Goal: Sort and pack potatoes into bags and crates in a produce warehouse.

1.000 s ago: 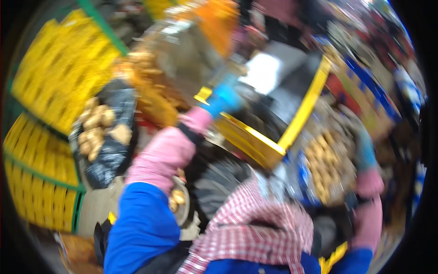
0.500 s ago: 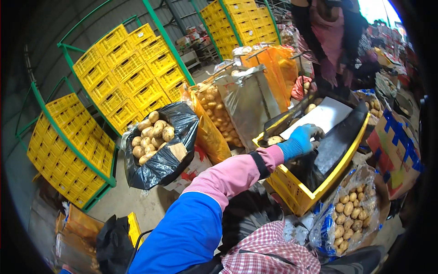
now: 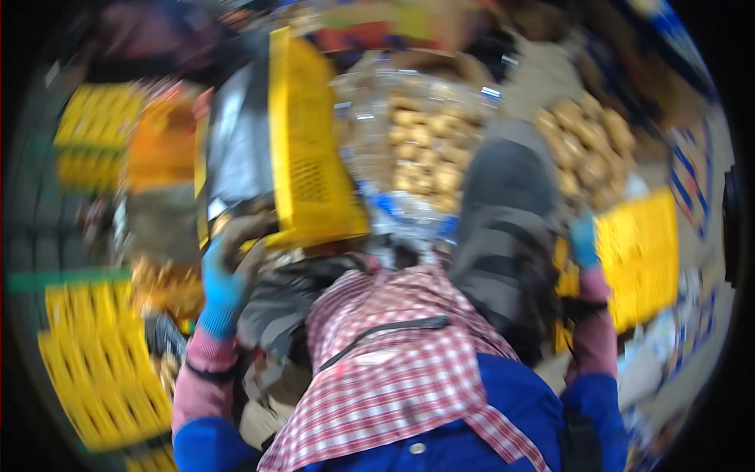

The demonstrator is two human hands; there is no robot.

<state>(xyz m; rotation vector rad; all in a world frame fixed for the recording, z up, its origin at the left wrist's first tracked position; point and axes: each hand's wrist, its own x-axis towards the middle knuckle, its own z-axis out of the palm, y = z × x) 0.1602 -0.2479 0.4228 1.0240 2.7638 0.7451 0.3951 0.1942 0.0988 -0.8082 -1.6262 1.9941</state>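
Note:
The picture is smeared by motion. My left hand [image 3: 226, 267], in a blue-cuffed glove with grey fingers, is at the near end of a yellow crate [image 3: 311, 149]. Thumb and fingers look apart there; whether they touch the rim is unclear. A pale sheet [image 3: 242, 141] and dark lining lie in that crate. Over on the right, my right hand [image 3: 583, 242] is beside another yellow crate [image 3: 641, 256], just below a heap of potatoes [image 3: 586, 145]. Its fingers are too blurred and hidden to read.
Between my knee and the lined crate lies a clear plastic bag [image 3: 366, 118] of potatoes. My dark-trousered leg [image 3: 507, 212] rises in the middle. Stacked yellow crates [image 3: 98, 362] and an orange sack [image 3: 161, 145] stand on the left. A person [image 3: 153, 35] is at the far left.
My view has swung right and down, so the lined crate now appears left of centre. My left hand has gone from above the pale sheet to the crate's near end. My right hand has come into view.

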